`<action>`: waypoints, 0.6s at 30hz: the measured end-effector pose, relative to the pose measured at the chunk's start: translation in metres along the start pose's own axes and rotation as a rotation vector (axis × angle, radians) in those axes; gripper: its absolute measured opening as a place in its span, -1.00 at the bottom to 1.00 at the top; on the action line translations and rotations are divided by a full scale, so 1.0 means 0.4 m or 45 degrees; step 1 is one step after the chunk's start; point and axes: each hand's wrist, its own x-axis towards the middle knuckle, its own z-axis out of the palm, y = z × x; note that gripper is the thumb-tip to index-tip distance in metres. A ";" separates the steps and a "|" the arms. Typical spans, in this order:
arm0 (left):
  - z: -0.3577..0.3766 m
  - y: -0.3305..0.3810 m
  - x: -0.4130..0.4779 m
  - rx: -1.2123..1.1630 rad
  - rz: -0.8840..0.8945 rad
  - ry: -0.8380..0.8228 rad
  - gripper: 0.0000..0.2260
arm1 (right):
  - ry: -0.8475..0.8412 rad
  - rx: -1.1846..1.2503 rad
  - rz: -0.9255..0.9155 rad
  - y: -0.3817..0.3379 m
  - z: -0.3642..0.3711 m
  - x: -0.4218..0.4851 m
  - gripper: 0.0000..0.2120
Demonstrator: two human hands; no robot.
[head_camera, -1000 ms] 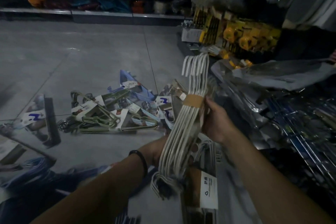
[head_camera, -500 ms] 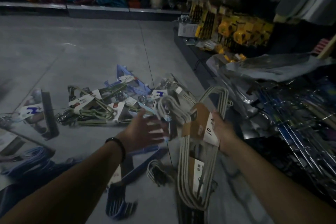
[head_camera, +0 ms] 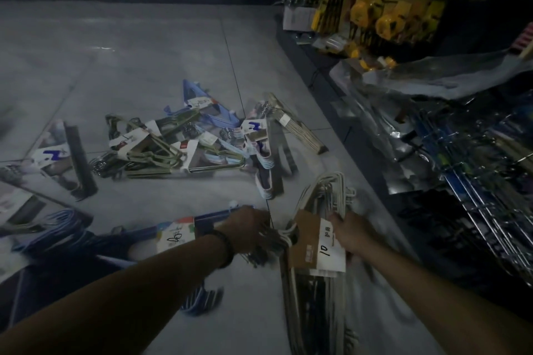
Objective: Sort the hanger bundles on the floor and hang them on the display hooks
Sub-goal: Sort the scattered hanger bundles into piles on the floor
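In a dim shop aisle we are sorting stock. Our right hand (head_camera: 350, 235) is clamping round a bundle of white wire hangers (head_camera: 323, 199) at its brown cardboard sleeve (head_camera: 305, 242), which is carrying a white label marked "10". It is holding the bundle low over the grey tiled floor (head_camera: 144, 52), just beside the shelving. Our left hand (head_camera: 245, 228) is reaching into a knot of dark metal hooks (head_camera: 271, 248) beside the sleeve. Blur and the back of the hand are hiding the fingers, so we cannot tell whether they are closing on anything. A long blue plastic hanger bundle (head_camera: 184, 228) is lying just behind that wrist, and a heap of green, blue and white hanger bundles (head_camera: 173, 147) is waiting further out. We are judging this as the sorting step, with hanging not yet begun. Next, the white bundle is probably needing its hooks gathered and squared, then lifting to the chrome wire display hooks (head_camera: 490, 210) on the right.
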 end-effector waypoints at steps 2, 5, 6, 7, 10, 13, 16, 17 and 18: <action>0.026 -0.008 -0.001 0.066 -0.044 0.029 -0.84 | -0.031 -0.084 0.001 -0.014 -0.006 -0.003 -0.51; 0.000 0.025 -0.023 0.247 -0.047 0.116 -0.85 | -0.070 -0.156 0.030 -0.029 -0.015 0.002 -0.53; -0.015 0.036 -0.029 0.350 -0.067 0.112 -0.84 | -0.075 -0.230 0.031 -0.031 -0.019 0.009 -0.53; -0.028 0.044 -0.033 0.447 -0.075 0.102 -0.82 | -0.082 -0.314 0.024 -0.036 -0.024 0.017 -0.53; -0.078 0.045 -0.055 0.369 -0.089 -0.036 -0.78 | -0.066 -0.678 -0.019 -0.076 -0.049 0.051 -0.57; -0.159 0.013 -0.079 0.192 -0.047 -0.179 -0.74 | 0.001 -0.926 -0.112 -0.173 -0.072 0.066 -0.60; -0.268 -0.047 -0.136 0.049 -0.062 -0.194 -0.68 | 0.074 -0.887 -0.301 -0.305 -0.094 0.012 -0.61; -0.303 -0.071 -0.170 0.027 -0.073 -0.181 -0.69 | 0.076 -0.863 -0.348 -0.347 -0.099 -0.023 -0.62; -0.342 -0.095 -0.213 0.032 -0.106 -0.187 -0.70 | 0.046 -0.840 -0.380 -0.392 -0.100 -0.063 -0.64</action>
